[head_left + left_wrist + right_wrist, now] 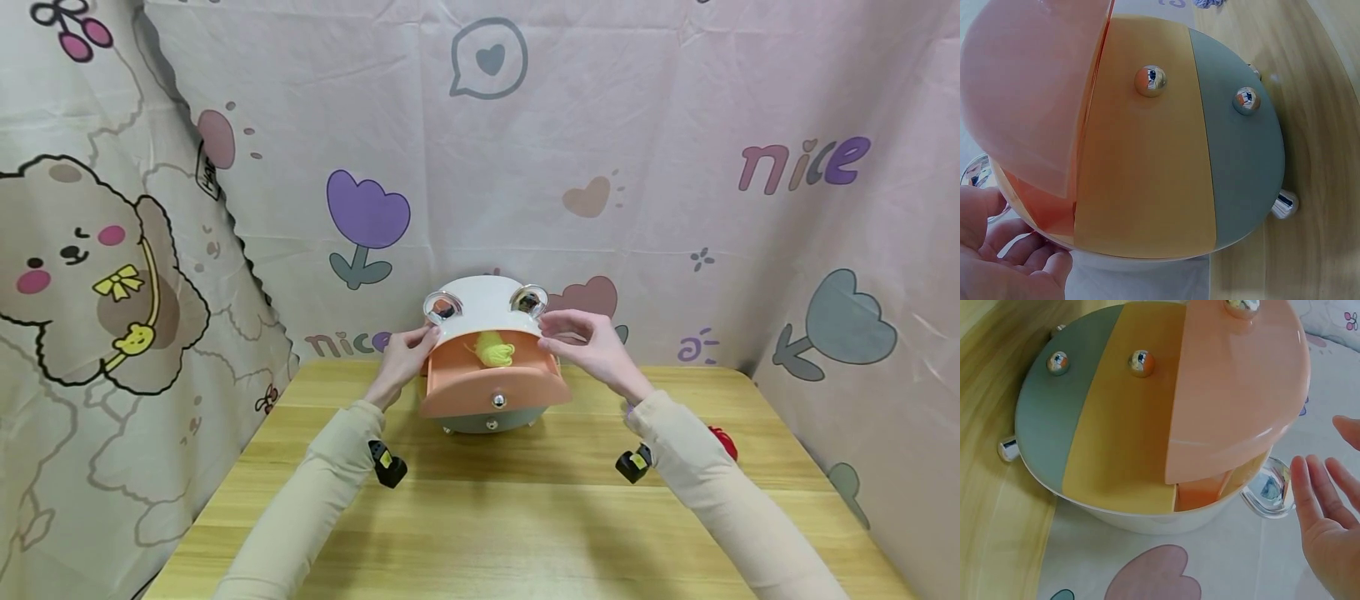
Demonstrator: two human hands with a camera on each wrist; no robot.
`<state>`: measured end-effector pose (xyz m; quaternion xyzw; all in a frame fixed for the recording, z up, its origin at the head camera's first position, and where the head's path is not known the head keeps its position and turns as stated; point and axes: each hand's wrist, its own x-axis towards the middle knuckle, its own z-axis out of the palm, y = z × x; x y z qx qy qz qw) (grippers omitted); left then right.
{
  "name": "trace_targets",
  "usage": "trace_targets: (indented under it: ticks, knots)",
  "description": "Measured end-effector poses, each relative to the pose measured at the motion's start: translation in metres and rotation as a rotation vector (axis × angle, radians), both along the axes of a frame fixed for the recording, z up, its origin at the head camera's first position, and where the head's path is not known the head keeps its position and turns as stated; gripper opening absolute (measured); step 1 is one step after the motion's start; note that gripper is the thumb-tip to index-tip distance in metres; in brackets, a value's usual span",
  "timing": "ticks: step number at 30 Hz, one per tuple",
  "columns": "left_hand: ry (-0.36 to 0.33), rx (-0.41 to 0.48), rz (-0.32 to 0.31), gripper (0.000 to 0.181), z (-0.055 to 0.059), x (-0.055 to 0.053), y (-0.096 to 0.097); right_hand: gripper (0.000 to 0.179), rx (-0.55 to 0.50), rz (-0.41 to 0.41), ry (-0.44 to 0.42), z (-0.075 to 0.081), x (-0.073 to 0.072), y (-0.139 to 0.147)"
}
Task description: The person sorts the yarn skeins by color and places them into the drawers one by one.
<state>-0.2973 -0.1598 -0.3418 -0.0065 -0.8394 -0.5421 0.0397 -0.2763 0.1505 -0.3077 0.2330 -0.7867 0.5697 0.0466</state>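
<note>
A small frog-faced drawer cabinet [483,296] with a white top and two shiny ring eyes stands on the table. Its pink-orange top drawer [461,395] is pulled out, and a bundle of yellow yarn [495,350] lies inside. My left hand [401,364] touches the cabinet's left side near the eye, its fingers loosely bent. By the right eye, my right hand [596,346] has its fingers mostly straight and holds nothing; the right wrist view shows them beside the eye ring [1270,490]. The yellow middle drawer [1141,150] and grey-green bottom drawer [1241,156] are closed.
A red bundle [724,442] lies on the wooden table [480,525] at the right, partly behind the right sleeve. Something purple and yarn-like [1208,2] shows at the top of the left wrist view. A printed curtain [637,100] hangs behind the table.
</note>
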Motion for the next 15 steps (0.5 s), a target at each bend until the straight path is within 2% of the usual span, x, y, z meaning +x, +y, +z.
trace_targets:
  ticks: [15]
  knots:
    - [0.012, 0.004, 0.0, 0.055, -0.001, -0.001, 0.001, 0.031, -0.015, -0.169, 0.064, -0.023, 0.023, 0.015]
